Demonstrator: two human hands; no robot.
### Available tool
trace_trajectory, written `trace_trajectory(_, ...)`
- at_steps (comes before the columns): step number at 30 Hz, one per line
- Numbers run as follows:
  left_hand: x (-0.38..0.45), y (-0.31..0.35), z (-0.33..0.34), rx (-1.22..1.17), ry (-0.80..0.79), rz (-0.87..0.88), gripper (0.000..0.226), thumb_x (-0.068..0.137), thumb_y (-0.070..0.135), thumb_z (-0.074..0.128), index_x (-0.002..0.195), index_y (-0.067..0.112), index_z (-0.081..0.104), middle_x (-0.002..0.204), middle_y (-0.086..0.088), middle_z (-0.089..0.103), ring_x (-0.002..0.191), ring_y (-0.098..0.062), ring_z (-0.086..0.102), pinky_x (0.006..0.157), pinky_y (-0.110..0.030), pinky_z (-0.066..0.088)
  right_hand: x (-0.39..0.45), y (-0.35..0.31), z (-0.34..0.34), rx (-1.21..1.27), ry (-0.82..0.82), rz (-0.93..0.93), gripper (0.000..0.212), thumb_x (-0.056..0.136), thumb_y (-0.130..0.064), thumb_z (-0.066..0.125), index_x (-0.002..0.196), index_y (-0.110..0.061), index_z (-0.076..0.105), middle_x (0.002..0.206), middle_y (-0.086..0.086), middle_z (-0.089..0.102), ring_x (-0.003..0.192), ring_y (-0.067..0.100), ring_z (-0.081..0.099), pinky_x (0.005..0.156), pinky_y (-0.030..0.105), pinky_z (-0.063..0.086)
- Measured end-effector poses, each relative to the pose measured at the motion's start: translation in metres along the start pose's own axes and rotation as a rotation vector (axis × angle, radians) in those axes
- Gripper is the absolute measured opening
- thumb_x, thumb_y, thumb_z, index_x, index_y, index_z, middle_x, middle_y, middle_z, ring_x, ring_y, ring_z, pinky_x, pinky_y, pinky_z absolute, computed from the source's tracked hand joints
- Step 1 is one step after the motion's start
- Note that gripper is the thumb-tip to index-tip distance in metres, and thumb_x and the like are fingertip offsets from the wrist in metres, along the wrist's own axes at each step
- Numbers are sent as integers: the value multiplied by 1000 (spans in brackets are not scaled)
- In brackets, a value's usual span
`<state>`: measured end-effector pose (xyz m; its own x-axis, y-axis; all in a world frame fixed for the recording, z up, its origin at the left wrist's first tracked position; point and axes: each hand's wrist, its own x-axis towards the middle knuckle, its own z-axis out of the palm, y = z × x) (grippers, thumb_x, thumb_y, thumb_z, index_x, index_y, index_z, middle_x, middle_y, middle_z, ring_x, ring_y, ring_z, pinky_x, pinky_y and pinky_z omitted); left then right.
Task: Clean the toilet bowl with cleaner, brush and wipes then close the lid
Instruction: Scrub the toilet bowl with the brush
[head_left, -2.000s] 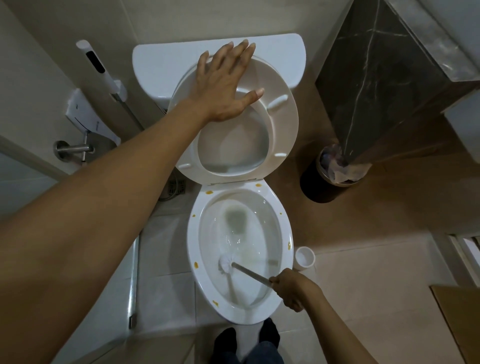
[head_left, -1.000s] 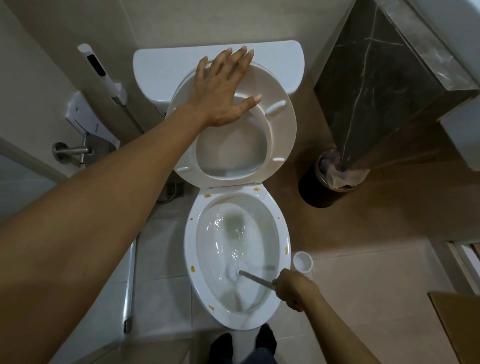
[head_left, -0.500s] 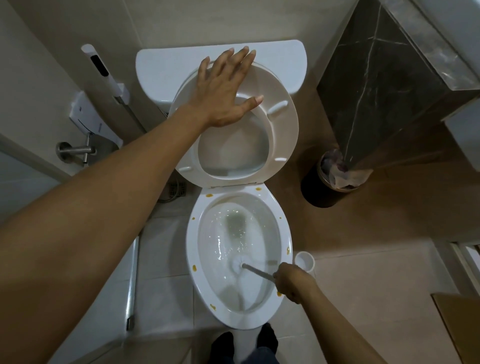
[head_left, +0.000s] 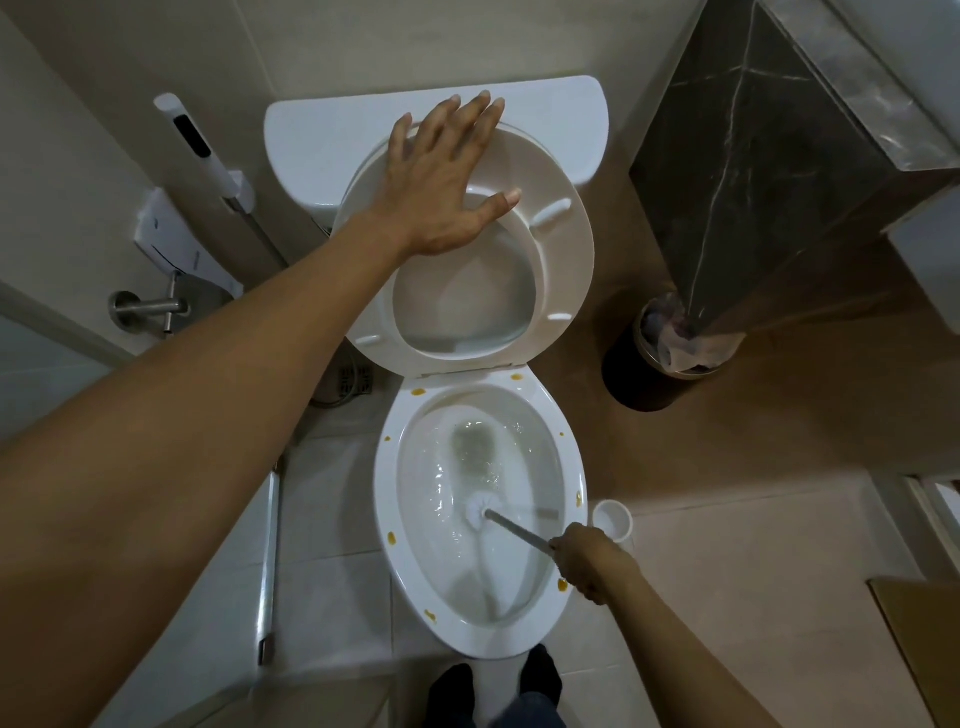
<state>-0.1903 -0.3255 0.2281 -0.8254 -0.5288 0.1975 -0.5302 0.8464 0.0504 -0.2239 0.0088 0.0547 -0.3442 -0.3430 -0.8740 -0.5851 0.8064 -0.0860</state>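
The left hand (head_left: 447, 176) is pressing flat, fingers spread, against the raised toilet seat (head_left: 558, 270), which is leaning back on the cistern (head_left: 322, 135). The right hand (head_left: 589, 564) is closing in a fist around the metal handle of the toilet brush (head_left: 480, 514) at the bowl's right rim. The white bristle head is sitting low inside the toilet bowl (head_left: 395, 499), against wet porcelain just short of the water — the handle is crossing over the rim's edge. Orange-yellow spots (head_left: 392, 538) are dotting the rim all round. The brush holder (head_left: 613, 522) is standing on the floor just beside the bowl's right edge; a dark waste bin (head_left: 634, 369) is sitting farther back, leaving open floor tiles (head_left: 753, 545) between them.
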Motion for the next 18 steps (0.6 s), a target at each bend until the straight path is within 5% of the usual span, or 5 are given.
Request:
trace_trajectory(5, 1, -1, 0, 11, 0, 2, 82, 87, 69, 22, 153, 24, 1, 160, 2, 1, 147, -22, 1, 115, -51, 0, 6, -7, 29, -6, 16, -76, 34, 101, -10, 36, 134, -7, 45, 110, 6, 52, 79, 15, 53, 64, 26, 47)
trace_trajectory(7, 0, -1, 1, 7, 5, 1, 82, 88, 68, 22, 153, 24, 1, 160, 2, 2, 147, -22, 1, 115, -51, 0, 7, -9, 36, 18, 19, -73, 33, 101, -11, 35, 131, -7, 46, 102, 5, 52, 89, 19, 57, 70, 26, 50)
trace_trajectory(11, 1, -1, 1, 8, 5, 1, 81, 88, 69, 22, 153, 24, 1, 160, 2, 1, 147, -22, 1, 115, -51, -1, 4, -5, 33, 23, -6, -69, 32, 99, -10, 37, 129, -6, 47, 85, 1, 45, 57, 8, 39, 44, 18, 37)
trace_trajectory(15, 0, 0, 1, -4, 4, -3, 81, 89, 68, 23, 153, 25, 0, 160, 3, 1, 147, -21, 1, 115, -51, -1, -1, 13, 21, -19, -29, -27, 26, 98, -10, 37, 119, -10, 53, 71, 0, 39, 52, 11, 38, 51, 22, 43)
trace_trajectory(18, 1, -1, 1, -19, -3, 3, 80, 89, 67, 24, 153, 25, 0, 160, 4, 1, 147, -21, 0, 115, -50, -1, -4, 14, 16, -55, -8, -32, 36, 98, -7, 37, 132, -8, 49, 74, -1, 41, 52, 9, 36, 43, 18, 34)
